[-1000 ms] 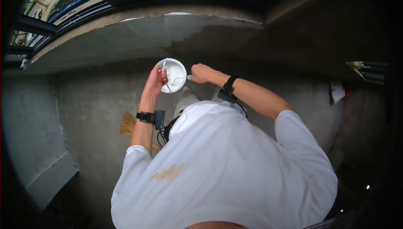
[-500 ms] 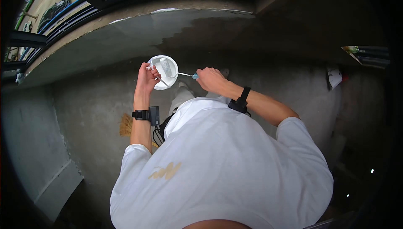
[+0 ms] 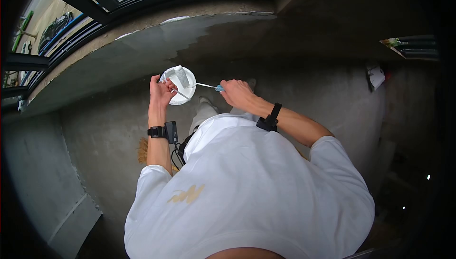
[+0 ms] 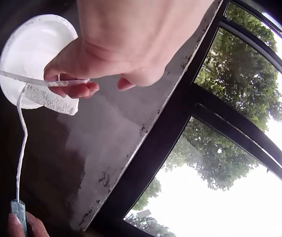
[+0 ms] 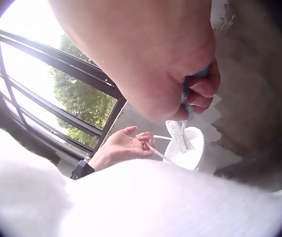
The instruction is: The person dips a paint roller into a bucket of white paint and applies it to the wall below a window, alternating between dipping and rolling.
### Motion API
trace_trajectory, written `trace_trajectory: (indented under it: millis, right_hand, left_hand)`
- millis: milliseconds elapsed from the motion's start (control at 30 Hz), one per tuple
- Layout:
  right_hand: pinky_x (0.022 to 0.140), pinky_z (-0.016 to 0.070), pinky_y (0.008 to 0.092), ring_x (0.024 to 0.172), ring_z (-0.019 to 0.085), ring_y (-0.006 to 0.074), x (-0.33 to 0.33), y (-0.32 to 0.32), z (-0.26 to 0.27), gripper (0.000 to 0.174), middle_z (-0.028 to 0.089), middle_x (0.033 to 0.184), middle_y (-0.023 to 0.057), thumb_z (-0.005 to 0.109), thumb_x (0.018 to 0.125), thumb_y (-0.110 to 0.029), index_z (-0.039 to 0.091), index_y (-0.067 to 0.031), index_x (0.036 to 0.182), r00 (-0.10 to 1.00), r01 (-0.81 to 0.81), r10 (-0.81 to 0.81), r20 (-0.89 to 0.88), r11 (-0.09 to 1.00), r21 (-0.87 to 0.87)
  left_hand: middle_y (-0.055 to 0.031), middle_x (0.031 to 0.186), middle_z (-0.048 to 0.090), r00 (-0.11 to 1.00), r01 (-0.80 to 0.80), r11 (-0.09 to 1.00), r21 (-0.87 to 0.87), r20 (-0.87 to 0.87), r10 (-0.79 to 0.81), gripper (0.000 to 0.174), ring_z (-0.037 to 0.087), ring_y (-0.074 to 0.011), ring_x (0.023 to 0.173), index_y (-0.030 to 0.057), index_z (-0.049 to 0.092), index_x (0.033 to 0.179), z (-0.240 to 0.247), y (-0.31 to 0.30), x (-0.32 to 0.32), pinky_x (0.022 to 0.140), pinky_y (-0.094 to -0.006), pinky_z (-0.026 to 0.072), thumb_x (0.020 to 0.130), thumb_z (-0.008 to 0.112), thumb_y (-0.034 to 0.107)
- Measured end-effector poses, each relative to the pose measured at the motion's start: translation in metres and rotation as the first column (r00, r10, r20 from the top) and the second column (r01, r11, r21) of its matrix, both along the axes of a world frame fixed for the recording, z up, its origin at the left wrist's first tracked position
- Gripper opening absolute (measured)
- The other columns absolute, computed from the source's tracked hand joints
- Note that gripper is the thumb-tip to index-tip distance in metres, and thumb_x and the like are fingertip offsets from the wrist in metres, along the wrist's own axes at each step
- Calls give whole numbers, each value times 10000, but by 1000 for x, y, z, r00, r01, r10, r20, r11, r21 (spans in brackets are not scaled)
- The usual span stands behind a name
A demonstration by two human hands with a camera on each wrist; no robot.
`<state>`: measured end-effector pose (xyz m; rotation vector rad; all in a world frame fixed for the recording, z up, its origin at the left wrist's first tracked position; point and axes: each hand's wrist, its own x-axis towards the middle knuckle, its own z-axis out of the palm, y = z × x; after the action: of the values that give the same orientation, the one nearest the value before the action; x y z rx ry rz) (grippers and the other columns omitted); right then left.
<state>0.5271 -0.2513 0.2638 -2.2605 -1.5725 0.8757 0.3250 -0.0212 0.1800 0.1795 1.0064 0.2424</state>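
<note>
The left hand (image 3: pixel 161 92) curls its fingers round the thin white handle (image 4: pixel 26 79) of a white bucket (image 4: pixel 6 54), which holds white paint. The right hand (image 3: pixel 237 93) grips the blue handle (image 3: pixel 219 88) of a paint roller. From that handle a paint-coated rod (image 4: pixel 23 138) runs to the white, textured roller head (image 4: pixel 52 100), which lies at the bucket's mouth, partly over the rim. In the right wrist view the roller head (image 5: pixel 175 133) slants into the bucket (image 5: pixel 199 153); the right fingers wrap the handle there.
A window frame (image 3: pixel 114 16) and a ledge (image 3: pixel 209 8) run above a wall (image 3: pixel 156 38) with a darker patch. Straw bristles (image 3: pixel 142 150) show left of the body, near the floor. A white object (image 3: pixel 375 76) stands far right.
The roller head has come up from low in the bucket to its mouth, and the right hand has moved right relative to the bucket. The left hand still holds the bucket's handle.
</note>
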Motion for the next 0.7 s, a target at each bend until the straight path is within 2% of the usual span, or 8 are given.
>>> trace_trajectory:
  millis: [233,333,400,500,633,700]
  right_hand:
    - [649,499,501,749,632,416,8,-4,-1,168,639,739,211,606,841,-161,583,2,874,996,70,-71,-47,997,-21]
    - [648,493,492,745,625,424,6,-13,-9,199,638,745,229,613,832,-184,604,12,864,978,157,-161,-131,987,-38]
    - [601,459,454,632,587,402,5,-14,-16,232,607,673,206,609,841,-211,597,19,821,941,241,-245,-233,970,-46]
    - [603,450,441,620,575,391,2,-17,-16,254,593,653,204,605,841,-224,603,29,821,919,285,-277,-281,959,-14]
    - [613,451,448,640,586,393,2,-18,-13,262,590,659,216,597,842,-229,599,33,826,920,295,-282,-272,956,4]
    - [617,453,457,645,586,405,2,-17,-13,260,591,670,225,592,842,-224,597,36,828,936,275,-265,-229,961,12]
  left_hand:
    - [-20,650,405,1000,-24,997,-70,-15,23,322,424,-160,629,63,444,808,-2,-2,0,715,-339,401,860,434,380]
    - [-24,656,407,999,-34,996,-82,-7,33,327,423,-163,637,62,443,808,-1,-4,3,719,-340,401,858,437,385]
    - [-32,665,409,999,-31,996,-82,40,34,330,422,-168,649,59,439,812,-1,-3,6,728,-345,400,856,438,386]
    - [-41,675,418,997,-31,998,-58,74,36,332,423,-173,661,52,426,828,1,-3,11,737,-352,399,854,440,382]
    - [-45,681,427,996,-35,996,-81,85,42,330,422,-174,661,46,411,843,7,-2,20,739,-361,401,851,444,374]
    - [-37,652,427,996,-50,993,-103,74,58,311,429,-174,647,78,409,794,11,1,25,719,-366,408,846,442,383]
